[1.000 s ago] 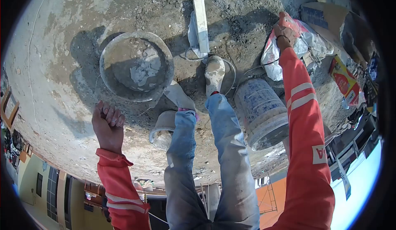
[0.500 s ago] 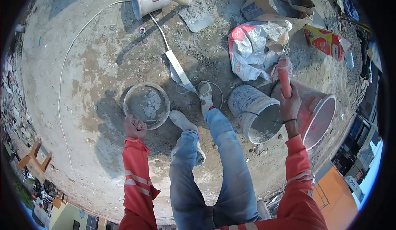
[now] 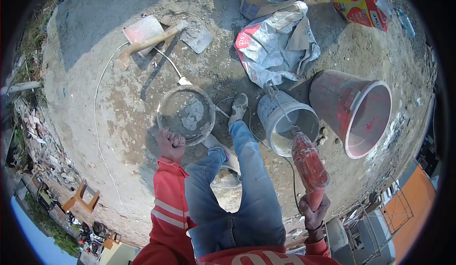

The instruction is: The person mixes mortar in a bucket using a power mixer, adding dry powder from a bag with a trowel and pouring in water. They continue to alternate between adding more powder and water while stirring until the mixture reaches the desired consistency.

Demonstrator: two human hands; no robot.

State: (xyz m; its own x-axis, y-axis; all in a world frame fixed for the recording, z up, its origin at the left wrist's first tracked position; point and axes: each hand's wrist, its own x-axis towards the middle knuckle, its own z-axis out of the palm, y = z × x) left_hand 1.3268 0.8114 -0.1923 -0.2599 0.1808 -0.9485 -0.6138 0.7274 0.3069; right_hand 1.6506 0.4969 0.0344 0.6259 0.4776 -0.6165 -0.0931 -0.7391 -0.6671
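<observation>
The red electric mixer drill (image 3: 308, 163), raised at the right of the frame half a second ago, is now gripped by the right hand (image 3: 313, 212) at lower centre-right, its shaft lowered into the white plastic bucket (image 3: 270, 117), the red plastic bucket (image 3: 332, 98) making two, while the left hand (image 3: 171, 144) is kept fisted, empty, beside the one round grey metal pan (image 3: 173, 122).

L hand (image 3: 171, 144) fisted, R hand (image 3: 313, 212) clenched close to torso

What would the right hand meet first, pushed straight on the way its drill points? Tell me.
Probably the white plastic bucket: the right hand grips a red power drill whose shaft reaches over its rim, though depth is unclear.
</observation>
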